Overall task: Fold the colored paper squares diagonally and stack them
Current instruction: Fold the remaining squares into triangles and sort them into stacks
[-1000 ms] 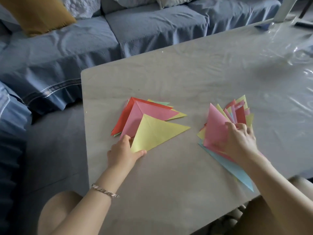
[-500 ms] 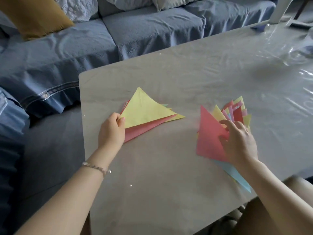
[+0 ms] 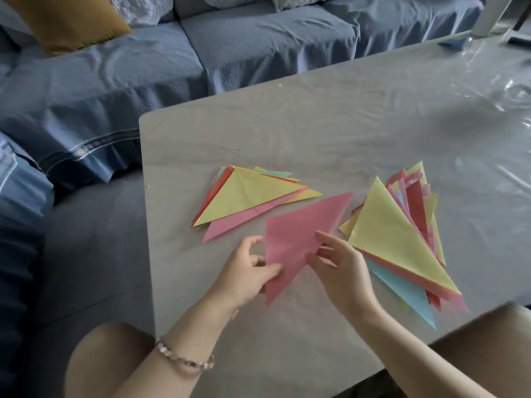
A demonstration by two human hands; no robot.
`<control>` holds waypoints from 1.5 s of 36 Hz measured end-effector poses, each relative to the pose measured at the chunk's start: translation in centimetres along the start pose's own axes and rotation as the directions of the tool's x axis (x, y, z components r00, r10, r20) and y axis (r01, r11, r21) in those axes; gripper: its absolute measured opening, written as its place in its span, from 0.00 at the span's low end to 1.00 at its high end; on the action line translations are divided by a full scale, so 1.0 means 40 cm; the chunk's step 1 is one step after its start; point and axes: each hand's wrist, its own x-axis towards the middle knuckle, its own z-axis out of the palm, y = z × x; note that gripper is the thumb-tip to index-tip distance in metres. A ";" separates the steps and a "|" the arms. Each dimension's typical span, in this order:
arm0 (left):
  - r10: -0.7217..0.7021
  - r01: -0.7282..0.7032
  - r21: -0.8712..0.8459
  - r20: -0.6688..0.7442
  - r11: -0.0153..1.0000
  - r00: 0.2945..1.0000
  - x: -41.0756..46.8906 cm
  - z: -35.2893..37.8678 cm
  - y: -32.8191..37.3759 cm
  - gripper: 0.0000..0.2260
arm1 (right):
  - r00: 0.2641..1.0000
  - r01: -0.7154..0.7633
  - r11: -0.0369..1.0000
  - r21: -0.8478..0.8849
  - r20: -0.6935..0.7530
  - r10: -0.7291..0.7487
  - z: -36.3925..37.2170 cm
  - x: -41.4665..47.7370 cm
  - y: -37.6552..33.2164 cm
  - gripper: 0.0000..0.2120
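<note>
A pink paper [image 3: 296, 237] is held just above the table between both hands. My left hand [image 3: 247, 275] pinches its lower left edge, thumb on top. My right hand [image 3: 342, 271] pinches its right side with thumb and fingers. To the left lies a stack of folded triangles [image 3: 247, 196] with a yellow one on top. On the right is a second pile of coloured papers [image 3: 399, 234], topped by a yellow triangle, with light blue and red sheets sticking out below.
The grey table [image 3: 316, 133] has a glossy plastic cover, wrinkled at the far right. A blue sofa [image 3: 143, 67] with a mustard cushion [image 3: 66, 21] runs along the far and left sides. My bare knees show below the table's near edge.
My right hand lifted the pink paper off the right pile and brought it to the middle. My left hand let go of the yellow triangle on the left stack and took the pink paper.
</note>
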 end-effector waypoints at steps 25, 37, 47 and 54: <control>0.555 -0.357 0.875 0.128 0.328 0.822 0.031 -0.022 -0.192 0.22 | 0.813 0.579 0.404 -0.708 0.468 -0.346 0.035 0.027 0.087 0.33; 0.606 -0.316 0.808 -0.061 0.496 0.793 -0.013 -0.094 -0.229 0.28 | 0.895 0.391 0.464 -0.795 0.211 -0.394 -0.073 0.053 0.109 0.23; 0.449 0.003 0.836 -0.298 0.548 0.842 0.046 -0.070 -0.093 0.17 | 0.830 0.470 0.538 -0.700 0.143 -0.539 -0.088 0.066 0.053 0.05; 0.398 0.095 0.865 -0.321 0.493 0.859 0.060 -0.049 -0.074 0.25 | 0.956 -0.012 0.638 -0.770 -0.195 -0.217 -0.199 0.123 0.031 0.20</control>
